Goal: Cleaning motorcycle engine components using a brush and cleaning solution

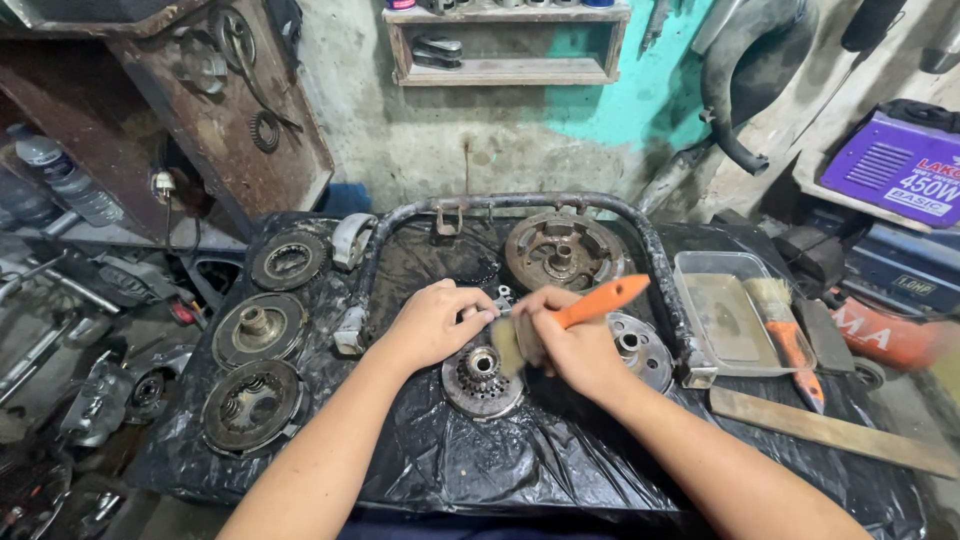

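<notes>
Head view: the person is brushing a small toothed hub [481, 380] sitting mid-counter on black plastic [520, 455]. The right hand [570, 345] is wrapping its fingers tight round an orange-handled brush [590, 305], bristles working just over the hub. The left hand [435, 325] is curling closed on the hub's top edge, steadying it. Judging by grime, cleaning looks partway: three plates [258, 328] at left are looking dirty, and a second brush [790, 335] is lying by the tray [700, 270].

Orange-handled brush [585, 310], bristles seemingly touching grimy toothed hub [481, 379] on black plastic.
</notes>
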